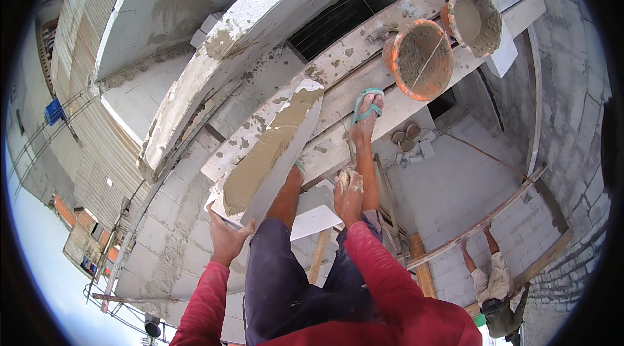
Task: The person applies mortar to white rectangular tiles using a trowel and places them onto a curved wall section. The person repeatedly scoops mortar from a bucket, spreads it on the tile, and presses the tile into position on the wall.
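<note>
A long white block with grey-brown mortar spread along its upper face is tilted along the plank edge. My left hand grips its near end, fingers wrapped round the edge. My right hand is closed on a trowel handle, with the narrow tool pointing up beside my lower leg, right of the block. My sandalled foot stands on the mortar-spattered wooden planks.
Two orange buckets of mortar sit on the planks. A concrete ledge runs along the left. Below are small pails, a white board and a wooden beam, where another person has both arms raised.
</note>
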Demonstrator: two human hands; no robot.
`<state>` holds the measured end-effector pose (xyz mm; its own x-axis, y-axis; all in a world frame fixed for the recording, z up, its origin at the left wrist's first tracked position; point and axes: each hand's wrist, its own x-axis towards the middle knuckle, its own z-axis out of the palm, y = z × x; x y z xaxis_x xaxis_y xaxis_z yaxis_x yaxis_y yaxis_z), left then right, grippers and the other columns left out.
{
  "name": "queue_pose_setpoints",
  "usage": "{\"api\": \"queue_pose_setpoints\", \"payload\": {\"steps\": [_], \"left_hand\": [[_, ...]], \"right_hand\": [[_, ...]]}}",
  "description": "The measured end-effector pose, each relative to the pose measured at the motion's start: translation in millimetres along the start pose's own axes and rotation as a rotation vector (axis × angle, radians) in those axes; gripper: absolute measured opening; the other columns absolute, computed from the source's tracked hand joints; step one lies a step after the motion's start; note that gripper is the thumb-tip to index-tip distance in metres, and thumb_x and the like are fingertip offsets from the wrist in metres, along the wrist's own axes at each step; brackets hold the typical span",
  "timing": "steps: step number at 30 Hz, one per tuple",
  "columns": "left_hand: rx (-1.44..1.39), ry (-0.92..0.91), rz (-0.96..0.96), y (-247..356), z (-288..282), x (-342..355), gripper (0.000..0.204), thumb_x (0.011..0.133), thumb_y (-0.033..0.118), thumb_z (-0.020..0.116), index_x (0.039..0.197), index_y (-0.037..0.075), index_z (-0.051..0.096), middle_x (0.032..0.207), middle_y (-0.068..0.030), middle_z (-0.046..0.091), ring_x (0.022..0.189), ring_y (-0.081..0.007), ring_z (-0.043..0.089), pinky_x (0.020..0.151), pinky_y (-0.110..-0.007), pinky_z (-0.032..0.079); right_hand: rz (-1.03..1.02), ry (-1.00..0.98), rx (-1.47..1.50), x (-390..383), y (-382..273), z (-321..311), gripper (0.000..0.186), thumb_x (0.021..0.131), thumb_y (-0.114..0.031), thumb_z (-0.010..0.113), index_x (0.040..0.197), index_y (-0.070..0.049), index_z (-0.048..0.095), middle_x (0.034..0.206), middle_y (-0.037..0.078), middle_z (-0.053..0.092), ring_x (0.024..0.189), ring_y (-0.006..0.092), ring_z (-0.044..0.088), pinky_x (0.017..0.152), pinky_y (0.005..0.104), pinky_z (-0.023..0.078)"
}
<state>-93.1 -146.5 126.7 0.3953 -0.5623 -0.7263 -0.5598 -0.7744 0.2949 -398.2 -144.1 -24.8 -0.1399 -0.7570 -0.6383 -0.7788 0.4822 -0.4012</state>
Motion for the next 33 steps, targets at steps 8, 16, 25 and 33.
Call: {"api": "queue_pose_setpoints", "payload": {"steps": [8,16,25,33], "left_hand": [[0.096,-0.020,0.070,-18,7,-8,0.105,0.067,0.026,0.096,0.142,-0.005,0.030,0.123,-0.0272,0.062,0.113,-0.0415,0.063,0.098,-0.047,0.050],[0.130,-0.056,0.004,12,15,-13,0.087,0.065,0.018,0.092,0.136,-0.001,0.047,0.129,-0.0194,0.053,0.118,-0.0357,0.058,0.101,-0.045,0.049],[0.216,-0.093,-0.017,8,16,-21,0.092,0.067,0.022,0.092,0.139,-0.002,0.041,0.132,-0.0200,0.055,0.119,-0.0339,0.062,0.101,-0.042,0.051],[0.096,-0.070,0.018,-2,10,-16,0.086,0.068,0.026,0.091,0.136,-0.001,0.048,0.126,-0.0200,0.062,0.113,-0.0350,0.065,0.097,-0.043,0.052]], "right_hand": [[-0.127,0.574,-0.547,253,22,-365,0.039,0.106,-0.037,0.050,0.130,-0.009,0.062,0.108,0.022,0.070,0.099,0.0427,0.068,0.082,0.0514,0.054],[0.199,0.026,-0.869,492,58,-398,0.056,0.101,-0.056,0.051,0.117,-0.006,0.069,0.120,0.021,0.071,0.110,0.0416,0.069,0.094,0.0536,0.054],[0.200,0.054,0.095,419,112,-401,0.049,0.105,-0.052,0.050,0.110,-0.008,0.070,0.071,0.000,0.054,0.057,0.0098,0.048,0.049,0.0303,0.037],[-0.029,-0.180,0.092,193,52,-295,0.038,0.106,-0.032,0.054,0.125,0.000,0.064,0.110,0.021,0.070,0.101,0.0324,0.067,0.089,0.0403,0.051]]}}
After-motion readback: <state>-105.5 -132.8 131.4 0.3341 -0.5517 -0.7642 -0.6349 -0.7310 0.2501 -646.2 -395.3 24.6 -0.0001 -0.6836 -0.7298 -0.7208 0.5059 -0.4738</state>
